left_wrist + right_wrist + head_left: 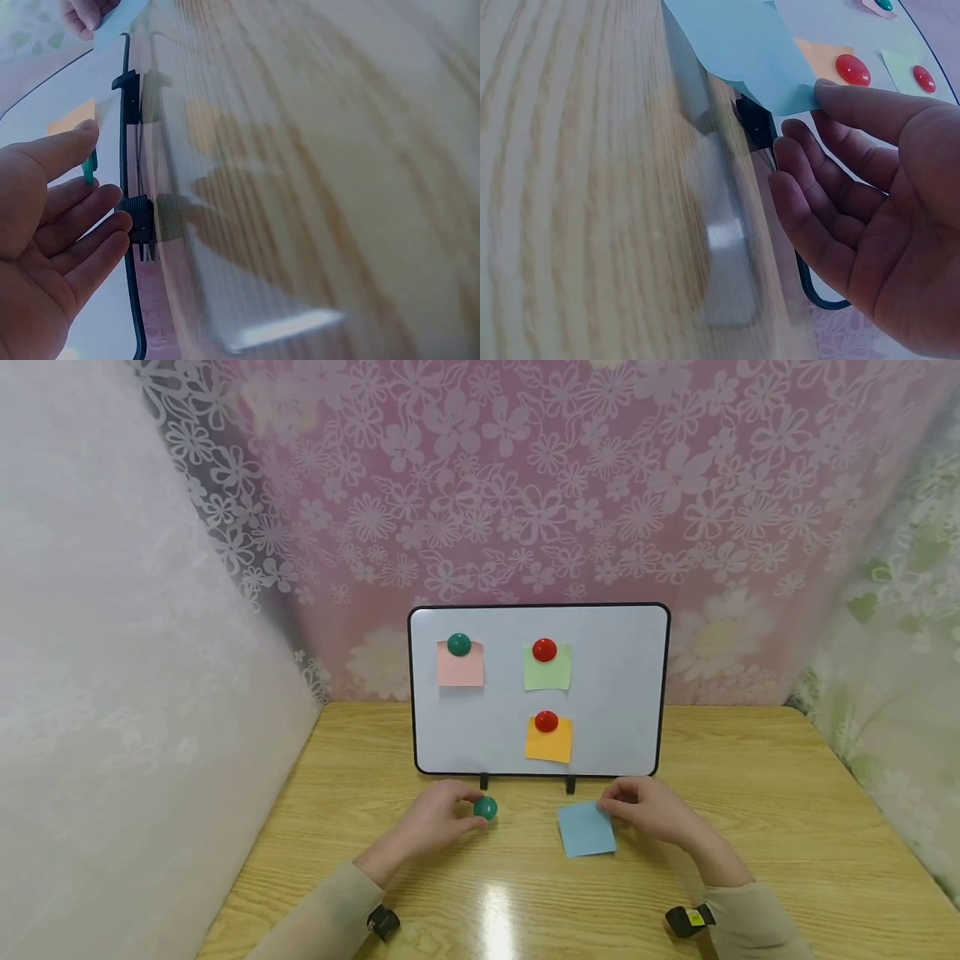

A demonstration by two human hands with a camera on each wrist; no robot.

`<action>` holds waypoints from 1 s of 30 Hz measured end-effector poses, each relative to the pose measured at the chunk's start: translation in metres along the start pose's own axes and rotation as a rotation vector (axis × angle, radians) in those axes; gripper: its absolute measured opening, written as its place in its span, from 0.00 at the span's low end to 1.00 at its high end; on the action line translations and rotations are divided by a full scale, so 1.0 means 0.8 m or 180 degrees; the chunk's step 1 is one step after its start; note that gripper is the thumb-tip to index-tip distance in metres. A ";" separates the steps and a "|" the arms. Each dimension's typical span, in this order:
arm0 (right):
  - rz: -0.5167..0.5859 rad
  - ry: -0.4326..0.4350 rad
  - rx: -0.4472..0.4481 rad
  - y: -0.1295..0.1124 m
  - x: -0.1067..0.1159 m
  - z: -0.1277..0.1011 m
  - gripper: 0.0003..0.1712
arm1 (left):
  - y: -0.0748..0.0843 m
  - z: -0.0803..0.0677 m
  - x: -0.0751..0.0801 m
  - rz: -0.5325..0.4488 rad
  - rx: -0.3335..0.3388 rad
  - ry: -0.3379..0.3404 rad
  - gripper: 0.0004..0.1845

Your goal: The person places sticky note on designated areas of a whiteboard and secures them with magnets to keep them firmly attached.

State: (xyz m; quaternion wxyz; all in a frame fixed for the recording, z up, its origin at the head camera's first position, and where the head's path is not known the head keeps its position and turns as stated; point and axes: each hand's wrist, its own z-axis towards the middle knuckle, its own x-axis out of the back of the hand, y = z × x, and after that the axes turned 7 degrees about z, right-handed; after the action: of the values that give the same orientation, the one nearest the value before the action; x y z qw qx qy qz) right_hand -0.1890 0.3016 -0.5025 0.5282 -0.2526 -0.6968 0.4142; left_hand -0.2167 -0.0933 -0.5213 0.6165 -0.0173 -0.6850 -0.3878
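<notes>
While the head view is showing the left hand [431, 820] pinching a green magnet [485, 808] at lower centre, the right hand [654, 810] is pinching a blue note [586, 828] beside it. In the left wrist view the magnet [89, 166] is peeking past the fingertips at left; best kept pinched. In the right wrist view the note [742, 46] is lifting at top, so a flat hold matters against the whiteboard [832, 22].

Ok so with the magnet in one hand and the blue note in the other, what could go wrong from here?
1. The right hand pinches the blue note by one corner only, so it could crease or slip.
2. The green magnet sits at the left hand's fingertips; being round, it might roll away.
3. The whiteboard stands on two small feet; a hard press might tip it back.
</notes>
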 end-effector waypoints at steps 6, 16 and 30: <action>0.0056 0.0019 -0.0008 -0.002 -0.003 0.002 0.10 | -0.001 -0.002 0.002 -0.0019 0.0011 0.0045 0.19; 0.0142 0.0058 -0.0070 -0.010 -0.008 0.006 0.11 | -0.003 -0.004 0.005 -0.0099 -0.0008 0.0125 0.18; 0.0297 0.0097 -0.0276 -0.016 -0.016 0.011 0.15 | -0.006 -0.008 0.009 -0.0266 0.0045 0.0211 0.18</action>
State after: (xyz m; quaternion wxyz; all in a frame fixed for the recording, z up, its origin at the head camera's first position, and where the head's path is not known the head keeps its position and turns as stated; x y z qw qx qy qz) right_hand -0.1924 0.2822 -0.4991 0.5075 -0.3137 -0.6934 0.4039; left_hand -0.2152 -0.1034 -0.5180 0.6222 0.0285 -0.6671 -0.4087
